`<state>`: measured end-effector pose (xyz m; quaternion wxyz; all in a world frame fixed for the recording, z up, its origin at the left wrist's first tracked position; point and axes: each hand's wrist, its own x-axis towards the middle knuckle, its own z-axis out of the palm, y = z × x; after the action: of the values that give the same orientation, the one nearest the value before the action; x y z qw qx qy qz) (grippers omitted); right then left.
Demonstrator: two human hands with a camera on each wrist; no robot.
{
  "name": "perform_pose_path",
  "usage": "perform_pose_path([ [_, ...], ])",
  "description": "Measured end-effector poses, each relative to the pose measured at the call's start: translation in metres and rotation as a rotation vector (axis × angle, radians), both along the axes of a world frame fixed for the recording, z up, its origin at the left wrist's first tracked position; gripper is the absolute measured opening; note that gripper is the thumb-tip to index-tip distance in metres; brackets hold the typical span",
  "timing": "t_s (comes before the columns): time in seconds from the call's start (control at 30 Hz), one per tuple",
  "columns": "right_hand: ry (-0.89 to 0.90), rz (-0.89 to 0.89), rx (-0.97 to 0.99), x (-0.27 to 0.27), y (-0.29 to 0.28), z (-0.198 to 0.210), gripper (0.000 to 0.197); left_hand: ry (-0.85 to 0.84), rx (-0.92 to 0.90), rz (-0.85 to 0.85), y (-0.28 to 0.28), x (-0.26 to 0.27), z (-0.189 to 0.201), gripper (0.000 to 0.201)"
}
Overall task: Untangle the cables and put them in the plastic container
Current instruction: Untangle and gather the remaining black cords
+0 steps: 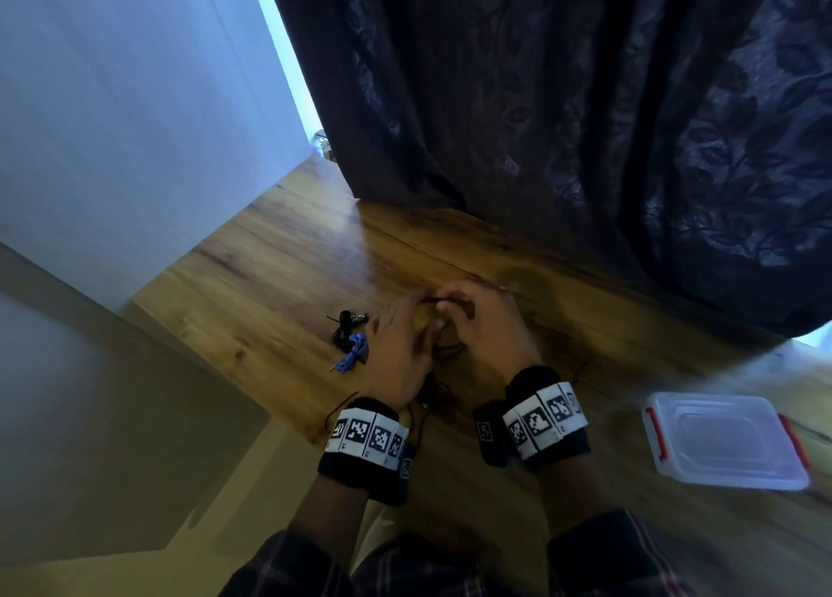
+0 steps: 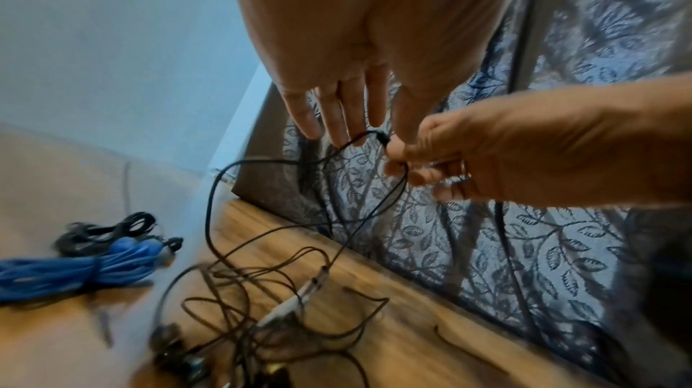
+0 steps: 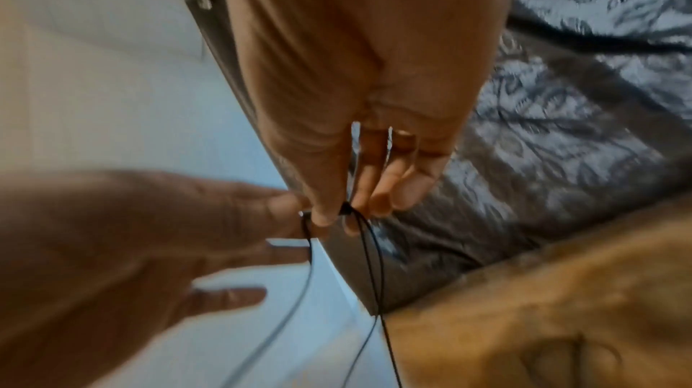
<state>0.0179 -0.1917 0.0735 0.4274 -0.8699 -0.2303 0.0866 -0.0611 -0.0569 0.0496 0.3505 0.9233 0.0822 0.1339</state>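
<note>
Both hands meet over the wooden table [image 1: 279, 254]. My right hand [image 1: 450, 313] pinches a thin black cable [image 2: 359, 136] between thumb and fingers [image 3: 326, 213]. My left hand [image 1: 405, 322] is beside it, fingers [image 2: 344, 125] straight and spread, their tips touching the same cable. From the pinch the strands hang down to a loose black tangle [image 2: 262, 290] with a white plug [image 2: 288, 305] on the table under my hands. The clear plastic container [image 1: 725, 439] with red clips sits lidded at the right.
A tied blue cable bundle [image 1: 355, 349] and a coiled black one [image 1: 346, 322] lie left of my hands. A dark patterned curtain [image 1: 585, 124] hangs over the table's far edge. The table's left edge drops off beside a pale wall [image 1: 112, 101].
</note>
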Motion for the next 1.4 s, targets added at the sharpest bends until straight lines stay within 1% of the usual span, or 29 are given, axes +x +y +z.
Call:
perform_pose_path([
  [0.03,-0.002,0.004,0.038,-0.001,-0.005,0.012,0.011,-0.008,-0.009,0.001,0.000,0.002,0.001,0.030],
  [0.1,-0.031,-0.053,0.108,-0.002,-0.013,0.031,0.014,-0.057,-0.116,-0.009,0.002,0.005,0.007,0.018],
  [0.13,-0.057,-0.100,0.168,-0.003,-0.018,0.041,0.015,-0.078,-0.169,-0.014,0.004,0.005,0.010,0.019],
  [0.2,-0.104,-0.204,0.333,-0.005,-0.027,0.057,0.013,-0.091,-0.211,-0.039,0.011,0.004,0.017,0.023],
  [0.27,-0.181,-0.293,0.458,-0.008,-0.035,0.069,0.011,-0.076,-0.160,-0.040,0.025,0.003,0.012,0.022],
  [0.37,-0.287,-0.380,0.598,-0.014,-0.044,0.082,0.007,-0.019,-0.127,0.025,0.048,0.001,0.001,0.019],
  [0.43,-0.280,-0.414,0.698,-0.019,-0.046,0.084,0.007,-0.001,-0.133,0.075,0.055,-0.003,0.000,0.012],
  [0.47,-0.267,-0.412,0.703,-0.021,-0.047,0.083,0.006,-0.014,-0.150,0.088,0.057,-0.004,0.003,0.010],
  [0.5,-0.240,-0.393,0.669,-0.023,-0.047,0.080,0.007,-0.045,-0.198,0.098,0.056,-0.005,0.008,0.010],
  [0.53,-0.177,-0.363,0.593,-0.024,-0.048,0.073,0.008,-0.079,-0.254,0.106,0.055,-0.005,0.015,0.013],
  [0.57,-0.075,-0.321,0.473,-0.024,-0.048,0.066,0.009,-0.112,-0.291,0.115,0.054,-0.005,0.022,0.015],
  [0.63,0.142,-0.230,0.132,-0.024,-0.047,0.050,0.011,-0.189,-0.279,0.120,0.049,-0.003,0.039,0.016],
  [0.67,0.205,-0.188,-0.007,-0.024,-0.047,0.043,0.017,-0.237,-0.249,0.105,0.047,-0.002,0.047,0.015],
  [0.7,0.250,-0.144,-0.088,-0.025,-0.046,0.038,0.026,-0.276,-0.215,0.076,0.043,-0.002,0.055,0.014],
  [0.73,0.273,-0.105,-0.120,-0.028,-0.046,0.039,0.040,-0.306,-0.187,0.043,0.039,-0.003,0.061,0.014],
  [0.8,0.242,-0.036,-0.075,-0.032,-0.045,0.049,0.070,-0.340,-0.133,-0.021,0.031,-0.004,0.069,0.016],
  [0.83,0.214,0.013,-0.021,-0.034,-0.044,0.057,0.080,-0.343,-0.094,-0.045,0.027,-0.005,0.071,0.020],
  [0.87,0.190,0.060,0.036,-0.037,-0.042,0.065,0.085,-0.344,-0.059,-0.071,0.023,-0.005,0.072,0.022],
  [0.9,0.164,0.090,0.074,-0.039,-0.038,0.071,0.083,-0.345,-0.042,-0.098,0.019,-0.005,0.073,0.021],
  [0.93,0.127,0.091,0.095,-0.040,-0.033,0.075,0.073,-0.350,-0.041,-0.124,0.016,-0.005,0.074,0.019],
  [1.0,0.047,0.016,0.118,-0.040,-0.024,0.077,0.041,-0.358,-0.059,-0.153,0.011,-0.005,0.075,0.017],
  [1.03,0.018,-0.019,0.146,-0.040,-0.022,0.076,0.028,-0.354,-0.067,-0.160,0.011,-0.004,0.076,0.017],
  [1.07,-0.010,-0.039,0.178,-0.040,-0.022,0.075,0.021,-0.343,-0.077,-0.169,0.011,-0.005,0.076,0.017],
  [1.17,-0.135,-0.122,0.273,-0.040,-0.024,0.077,0.016,-0.225,-0.150,-0.136,0.017,-0.009,0.067,0.011],
  [1.27,-0.255,-0.256,0.486,-0.040,-0.032,0.089,0.012,-0.095,-0.213,-0.044,0.032,-0.016,0.048,0.015],
  [1.33,-0.257,-0.381,0.671,-0.039,-0.041,0.096,0.009,-0.053,-0.198,0.003,0.043,-0.021,0.038,0.014],
  [1.37,-0.238,-0.433,0.739,-0.037,-0.046,0.098,0.009,-0.040,-0.203,0.033,0.048,-0.023,0.035,0.014],
  [1.4,-0.209,-0.464,0.765,-0.036,-0.051,0.099,0.009,-0.035,-0.224,0.065,0.052,-0.025,0.035,0.014],
])
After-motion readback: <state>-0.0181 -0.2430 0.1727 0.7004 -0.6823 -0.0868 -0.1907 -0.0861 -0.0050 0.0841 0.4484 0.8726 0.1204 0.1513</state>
